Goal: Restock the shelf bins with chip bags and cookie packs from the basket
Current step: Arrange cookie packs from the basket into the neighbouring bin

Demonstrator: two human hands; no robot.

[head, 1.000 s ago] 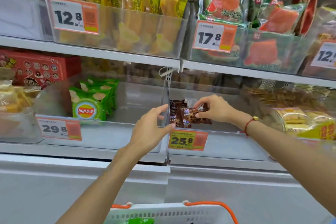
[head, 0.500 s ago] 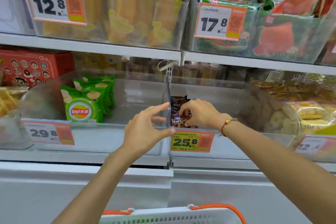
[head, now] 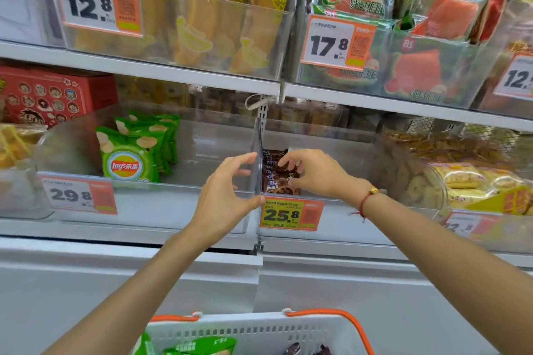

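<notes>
While the right hand [head: 313, 173] curls its fingers round the brown cookie packs [head: 278, 174] at the centre of the frame, just inside the left front corner of the clear bin [head: 340, 219] with the 25.8 tag, the left hand [head: 227, 196] hangs spread and empty beside the divider, thumb at the bin's front edge. Those packs look light, with slick, crinkly film over brittle biscuits, so a gentle pinch across the flat faces should suit better than squeezing. More packs and green chip bags [head: 199, 344] lie in the basket [head: 302, 323] at bottom centre; puffy and fragile, they are probably best lifted by the top seam.
</notes>
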